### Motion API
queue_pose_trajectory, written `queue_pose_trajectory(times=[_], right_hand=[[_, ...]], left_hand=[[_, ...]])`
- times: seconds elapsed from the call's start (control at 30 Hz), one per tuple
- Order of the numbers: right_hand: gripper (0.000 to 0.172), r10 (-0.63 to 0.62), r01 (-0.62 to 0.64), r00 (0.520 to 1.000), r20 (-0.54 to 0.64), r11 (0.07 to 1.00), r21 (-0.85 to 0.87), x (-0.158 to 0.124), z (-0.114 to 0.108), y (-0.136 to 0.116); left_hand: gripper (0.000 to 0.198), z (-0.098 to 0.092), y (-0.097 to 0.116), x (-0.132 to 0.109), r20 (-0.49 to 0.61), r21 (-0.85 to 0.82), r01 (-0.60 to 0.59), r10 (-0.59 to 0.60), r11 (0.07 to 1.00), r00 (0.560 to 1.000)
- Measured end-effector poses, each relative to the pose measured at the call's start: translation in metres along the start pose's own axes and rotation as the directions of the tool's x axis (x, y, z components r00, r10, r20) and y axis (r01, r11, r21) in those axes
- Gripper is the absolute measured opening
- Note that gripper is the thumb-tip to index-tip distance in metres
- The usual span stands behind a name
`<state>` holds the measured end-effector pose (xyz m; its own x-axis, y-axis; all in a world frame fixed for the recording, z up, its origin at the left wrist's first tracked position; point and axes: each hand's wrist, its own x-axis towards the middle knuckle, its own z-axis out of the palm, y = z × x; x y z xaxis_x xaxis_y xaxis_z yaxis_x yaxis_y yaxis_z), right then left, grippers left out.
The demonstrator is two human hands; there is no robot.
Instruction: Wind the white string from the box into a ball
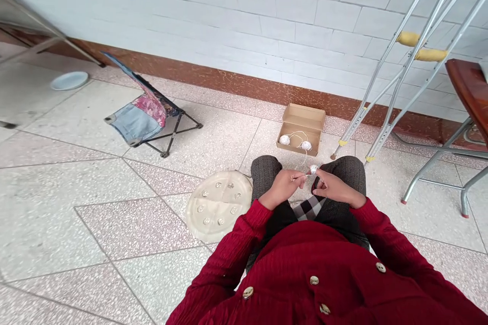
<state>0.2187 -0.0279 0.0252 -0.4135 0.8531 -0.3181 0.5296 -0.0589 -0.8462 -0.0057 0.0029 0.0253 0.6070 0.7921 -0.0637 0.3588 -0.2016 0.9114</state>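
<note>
I sit with my knees apart, in a red buttoned cardigan. My left hand [285, 185] pinches a thin white thread between thumb and fingers. My right hand [332, 186] holds a small white ball of thread [313, 168] at its fingertips. Both hands meet above my lap, almost touching. The thread runs forward from the ball to an open cardboard box [301, 118] on the floor, which holds two more white thread balls [284, 139]. On the floor beside my left knee lies a round cream tray [217, 216] with several small pale pieces on it.
A small folding stool with a patched cloth seat [147, 111] stands to the left. Two metal crutches [409, 56] lean on the tiled wall at the right, beside a metal-legged wooden table [467, 86]. A pale plate [69, 80] lies far left on the terrazzo floor.
</note>
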Motion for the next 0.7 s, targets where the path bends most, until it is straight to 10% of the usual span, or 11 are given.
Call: queue_pose_trajectory(times=[0.3,0.47,0.7], right_hand=[[0.047,-0.036,-0.046,0.964,-0.264,0.954,-0.297,-0.004,-0.012,-0.029],[0.033,-0.117,0.02,0.971,-0.211,0.911,-0.412,0.003,-0.017,-0.032],[0.034,-0.103,0.078,0.994,0.043,0.917,0.391,-0.001,-0.014,-0.047]], left_hand=[[0.039,-0.001,-0.001,-0.002,0.026,0.026,-0.03,0.03,0.999,0.999],[0.04,-0.017,0.011,0.005,-0.058,0.038,-0.131,0.134,0.991,0.989],[0.039,-0.039,0.013,0.033,-0.162,0.079,-0.176,0.187,0.981,0.969]])
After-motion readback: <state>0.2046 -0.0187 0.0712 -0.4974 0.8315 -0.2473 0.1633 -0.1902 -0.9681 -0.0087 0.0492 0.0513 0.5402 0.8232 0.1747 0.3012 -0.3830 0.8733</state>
